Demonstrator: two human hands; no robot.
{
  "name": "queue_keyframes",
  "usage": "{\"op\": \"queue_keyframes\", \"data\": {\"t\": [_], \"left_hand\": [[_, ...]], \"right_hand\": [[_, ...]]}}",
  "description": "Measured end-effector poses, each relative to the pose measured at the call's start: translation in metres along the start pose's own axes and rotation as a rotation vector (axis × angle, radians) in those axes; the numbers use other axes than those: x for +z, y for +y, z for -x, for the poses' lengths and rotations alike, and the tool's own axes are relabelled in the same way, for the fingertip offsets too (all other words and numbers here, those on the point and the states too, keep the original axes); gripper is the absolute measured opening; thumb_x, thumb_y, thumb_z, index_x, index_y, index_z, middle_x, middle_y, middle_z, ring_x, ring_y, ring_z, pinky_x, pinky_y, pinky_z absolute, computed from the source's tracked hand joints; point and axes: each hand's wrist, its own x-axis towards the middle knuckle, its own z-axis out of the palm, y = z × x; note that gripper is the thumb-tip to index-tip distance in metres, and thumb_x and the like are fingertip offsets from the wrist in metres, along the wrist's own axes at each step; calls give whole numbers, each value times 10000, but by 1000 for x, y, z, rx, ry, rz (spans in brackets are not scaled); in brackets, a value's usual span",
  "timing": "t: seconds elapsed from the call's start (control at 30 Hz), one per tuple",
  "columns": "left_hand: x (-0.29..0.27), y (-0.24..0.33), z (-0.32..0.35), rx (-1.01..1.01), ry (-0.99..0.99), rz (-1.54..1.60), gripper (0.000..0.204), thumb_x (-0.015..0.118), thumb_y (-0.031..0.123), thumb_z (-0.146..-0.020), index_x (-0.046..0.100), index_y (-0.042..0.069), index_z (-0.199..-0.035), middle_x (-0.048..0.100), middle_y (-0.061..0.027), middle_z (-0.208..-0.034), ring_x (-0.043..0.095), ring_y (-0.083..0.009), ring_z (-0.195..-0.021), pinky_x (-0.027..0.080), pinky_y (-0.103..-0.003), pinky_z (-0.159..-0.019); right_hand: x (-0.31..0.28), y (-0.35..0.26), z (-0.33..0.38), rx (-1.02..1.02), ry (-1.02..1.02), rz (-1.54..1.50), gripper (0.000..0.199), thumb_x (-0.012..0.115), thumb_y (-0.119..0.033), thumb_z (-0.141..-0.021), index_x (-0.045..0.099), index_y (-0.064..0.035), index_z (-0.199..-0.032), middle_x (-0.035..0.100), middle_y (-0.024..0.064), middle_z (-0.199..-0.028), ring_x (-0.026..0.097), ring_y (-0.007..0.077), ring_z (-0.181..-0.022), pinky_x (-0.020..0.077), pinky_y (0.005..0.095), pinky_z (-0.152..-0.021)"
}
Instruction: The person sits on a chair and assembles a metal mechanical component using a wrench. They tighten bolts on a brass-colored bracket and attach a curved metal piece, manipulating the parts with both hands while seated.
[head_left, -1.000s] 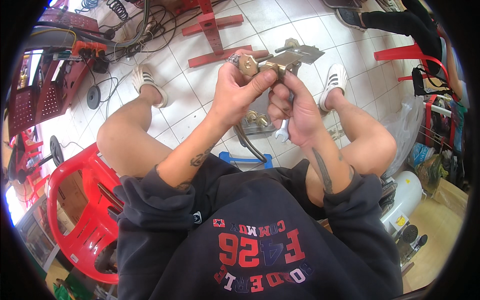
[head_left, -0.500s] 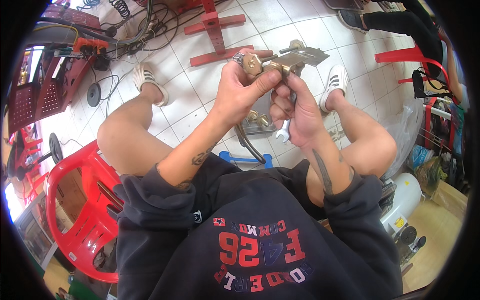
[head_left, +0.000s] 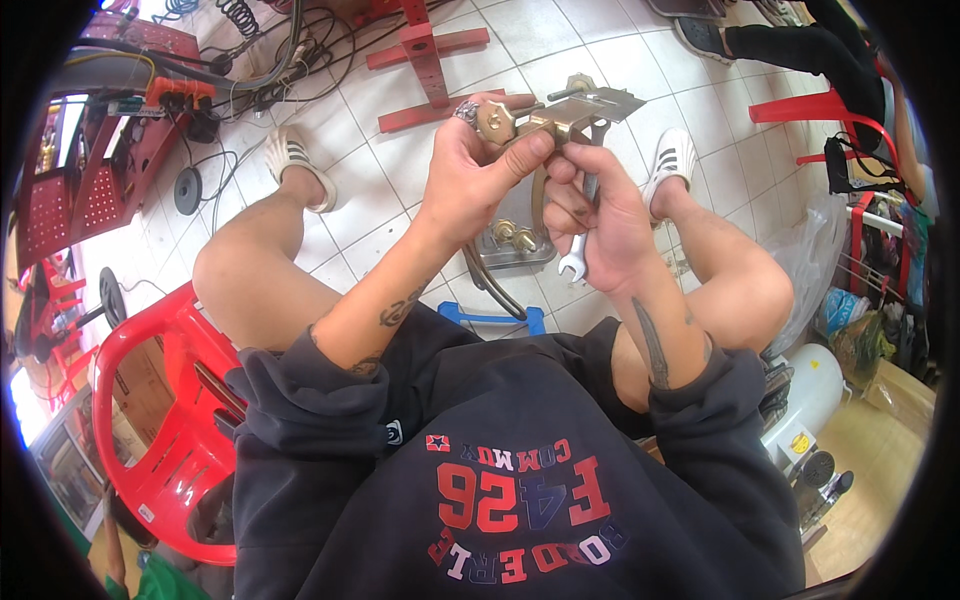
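I sit with a brass fitting assembly (head_left: 545, 125) raised between my knees; it has round knobs, a grey metal plate (head_left: 605, 103) on top and a curved brass tube (head_left: 497, 285) running down toward my lap. My left hand (head_left: 470, 165) grips the assembly at its left knob, thumb pressed along the brass body. My right hand (head_left: 600, 215) holds the assembly from below on the right and also keeps a small silver open-end wrench (head_left: 573, 262) against the palm. Both hands touch each other at the fitting.
A metal tray (head_left: 520, 240) with brass parts lies on the white tiled floor under my hands. A red stool (head_left: 165, 400) stands at my left, a red metal stand (head_left: 425, 60) ahead, a red machine with cables (head_left: 110, 150) far left. Another person's legs (head_left: 790, 40) and a red chair (head_left: 830, 110) are upper right; a white tank (head_left: 815, 395) lower right.
Both hands have lifted the brass assembly slightly higher and further from my body. The grip on it looks the same.
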Motion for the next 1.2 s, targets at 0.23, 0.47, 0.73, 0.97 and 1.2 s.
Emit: {"op": "queue_keyframes", "data": {"t": [0.23,0.47,0.73,0.97,1.2], "left_hand": [[2,4,1,-29,-9,-14,539,752,212,-887,470,-81,-1241,662,-140,-1071,649,-172,-996,524,-306,-888],[3,5,2,-25,-5,-10,550,763,224,-877,480,-84,-1234,657,-133,-1069,645,-171,-1002,524,-309,-886],[-2,2,3,49,-18,-131,579,797,228,-844,485,-70,-1231,659,-127,-1057,654,-168,-983,538,-306,-867],[-12,11,0,101,-47,-288,555,805,219,-835,510,-62,-1213,682,-138,-1025,675,-160,-913,557,-291,-806],[-15,4,0,90,-33,-199,545,799,225,-842,520,-67,-1209,685,-127,-1019,667,-152,-919,548,-294,-807]], "right_hand": [[-12,8,-6,-39,-80,4,221,559,-263,-959,580,-75,-846,446,-47,-664,289,40,-476,260,222,-435],[-17,7,-10,21,-92,-27,193,578,-255,-945,564,-103,-828,407,-66,-633,274,37,-475,248,224,-438],[-15,-2,-4,103,7,57,177,609,-255,-924,561,-121,-819,411,-71,-638,277,42,-473,242,222,-444],[-18,-7,-1,161,-42,166,232,593,-321,-964,580,-103,-885,492,-47,-668,304,56,-476,256,218,-445],[-15,-1,0,123,-117,81,200,551,-293,-993,581,-100,-951,548,-34,-730,319,35,-490,252,205,-441]]}}
